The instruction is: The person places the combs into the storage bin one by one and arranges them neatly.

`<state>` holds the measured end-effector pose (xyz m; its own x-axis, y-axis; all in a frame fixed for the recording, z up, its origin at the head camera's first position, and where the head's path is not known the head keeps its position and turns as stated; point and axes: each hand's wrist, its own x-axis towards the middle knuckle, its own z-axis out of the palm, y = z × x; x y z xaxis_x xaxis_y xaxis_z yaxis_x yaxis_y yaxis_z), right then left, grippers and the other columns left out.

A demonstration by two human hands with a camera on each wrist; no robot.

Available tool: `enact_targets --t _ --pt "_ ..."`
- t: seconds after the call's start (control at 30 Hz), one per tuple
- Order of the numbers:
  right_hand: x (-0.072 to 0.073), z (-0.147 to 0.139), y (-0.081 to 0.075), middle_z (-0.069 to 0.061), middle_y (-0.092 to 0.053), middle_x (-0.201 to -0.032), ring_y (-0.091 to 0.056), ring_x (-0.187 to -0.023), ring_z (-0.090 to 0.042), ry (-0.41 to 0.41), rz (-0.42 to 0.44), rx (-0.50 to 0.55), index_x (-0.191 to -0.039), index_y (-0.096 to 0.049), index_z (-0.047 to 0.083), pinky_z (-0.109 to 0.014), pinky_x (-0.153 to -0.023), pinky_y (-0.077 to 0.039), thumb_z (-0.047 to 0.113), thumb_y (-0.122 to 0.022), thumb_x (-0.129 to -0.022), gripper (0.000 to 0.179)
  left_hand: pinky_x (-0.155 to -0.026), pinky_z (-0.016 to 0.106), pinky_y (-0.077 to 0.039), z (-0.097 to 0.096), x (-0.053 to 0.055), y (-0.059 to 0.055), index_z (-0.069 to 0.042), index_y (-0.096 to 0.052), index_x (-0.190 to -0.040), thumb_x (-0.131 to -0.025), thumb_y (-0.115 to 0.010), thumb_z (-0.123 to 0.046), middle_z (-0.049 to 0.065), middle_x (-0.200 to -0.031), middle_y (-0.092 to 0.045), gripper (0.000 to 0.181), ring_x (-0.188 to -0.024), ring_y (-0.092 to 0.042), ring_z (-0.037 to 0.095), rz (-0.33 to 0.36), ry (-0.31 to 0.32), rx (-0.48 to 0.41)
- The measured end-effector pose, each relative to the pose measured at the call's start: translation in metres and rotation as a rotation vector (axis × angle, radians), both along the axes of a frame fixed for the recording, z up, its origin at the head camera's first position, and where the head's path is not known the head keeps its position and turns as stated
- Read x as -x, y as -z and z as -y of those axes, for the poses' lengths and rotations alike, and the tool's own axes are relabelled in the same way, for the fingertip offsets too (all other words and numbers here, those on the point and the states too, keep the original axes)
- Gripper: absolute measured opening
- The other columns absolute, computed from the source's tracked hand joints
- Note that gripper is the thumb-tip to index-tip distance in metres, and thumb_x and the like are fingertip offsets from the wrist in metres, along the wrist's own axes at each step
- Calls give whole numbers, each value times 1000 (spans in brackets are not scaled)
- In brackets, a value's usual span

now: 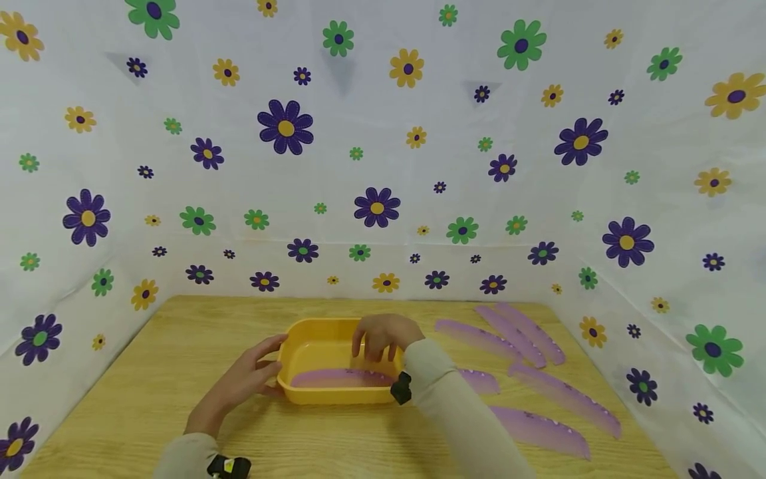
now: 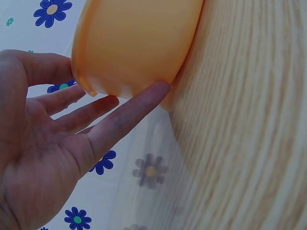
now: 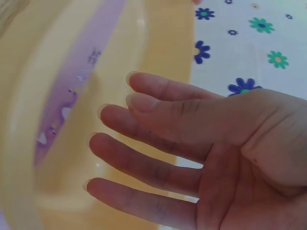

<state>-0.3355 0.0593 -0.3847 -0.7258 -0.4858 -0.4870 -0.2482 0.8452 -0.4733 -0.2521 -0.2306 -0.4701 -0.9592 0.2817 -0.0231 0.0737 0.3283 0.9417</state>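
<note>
A yellow plastic tub (image 1: pixel 335 397) stands on the wooden table, and a purple comb (image 1: pixel 341 378) lies in it along the near wall. In the right wrist view the same comb (image 3: pixel 72 91) shows its dark print and small white marks. My right hand (image 1: pixel 383 336) is over the inside of the tub, its fingers loosely bent and apart from the comb, holding nothing. My left hand (image 1: pixel 248 376) is at the tub's left end. Seen from the left wrist, its fingers (image 2: pixel 129 109) are extended and touch the tub's outer wall (image 2: pixel 134 48).
Several more purple combs (image 1: pixel 565 399) lie spread on the table to the right of the tub, some partly hidden by the right sleeve (image 1: pixel 461 406). A white flower-printed sheet (image 1: pixel 335 179) rises behind the wooden table (image 1: pixel 197 332) and along both sides.
</note>
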Motion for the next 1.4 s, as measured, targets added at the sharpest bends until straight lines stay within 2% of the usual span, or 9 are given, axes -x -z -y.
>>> enact_targets --t 0.17,0.3,0.57,0.8,0.97,1.2,1.4 --pt "-2 -8 -14 -3 -73 -93 -69 -88 -23 -34 -37 -3 -112 -76 17 -45 -84 -65 2 -71 -94 24 -81 41 -67 1 0 -1 -7 -29 -161 -105 -52 -7 29 -166 -25 61 -136 -52 52 -18 -15 41" --pt "-4 -16 -24 -3 -72 -97 -67 -87 -20 -64 -49 -6 -118 -74 13 -45 -85 -66 3 -72 -94 26 -80 41 -67 1 0 0 -7 -30 -161 -105 -52 -6 30 -165 -27 61 -135 -52 53 -17 -17 34" --pt "-5 -46 -35 -6 -73 -106 -67 -89 -21 -24 -91 7 -113 -74 12 -45 -82 -66 1 -73 -92 24 -80 41 -67 2 2 0 -8 -29 -161 -105 -51 -8 29 -167 -23 60 -136 -52 52 -25 -3 31" --pt "-9 -75 -29 -8 -75 -103 -69 -84 -21 7 -157 38 -110 -74 10 -42 -77 -67 0 -73 -91 21 -81 41 -67 2 1 1 -7 -29 -161 -105 -51 -8 29 -167 -23 60 -137 -51 53 -19 0 28" --pt "-10 -92 -23 -9 -75 -99 -68 -81 -19 -2 -182 41 -108 -74 7 -41 -74 -66 0 -74 -90 20 -81 41 -67 2 0 3 -7 -29 -161 -105 -52 -8 30 -166 -25 61 -136 -52 52 -17 0 25" --pt "-13 -109 -18 -10 -75 -101 -68 -82 -19 1 -191 24 -108 -74 7 -38 -74 -65 -1 -75 -90 19 -80 41 -67 3 2 5 -7 -27 -162 -106 -51 -9 30 -167 -23 61 -136 -51 53 -22 20 8" --pt "-17 -124 -7 -11 -74 -100 -66 -82 -19 7 -203 41 -105 -74 5 -35 -77 -63 -1 -75 -88 18 -80 41 -67 3 3 4 -6 -27 -162 -105 -50 -7 30 -166 -24 62 -135 -52 53 -24 20 13"
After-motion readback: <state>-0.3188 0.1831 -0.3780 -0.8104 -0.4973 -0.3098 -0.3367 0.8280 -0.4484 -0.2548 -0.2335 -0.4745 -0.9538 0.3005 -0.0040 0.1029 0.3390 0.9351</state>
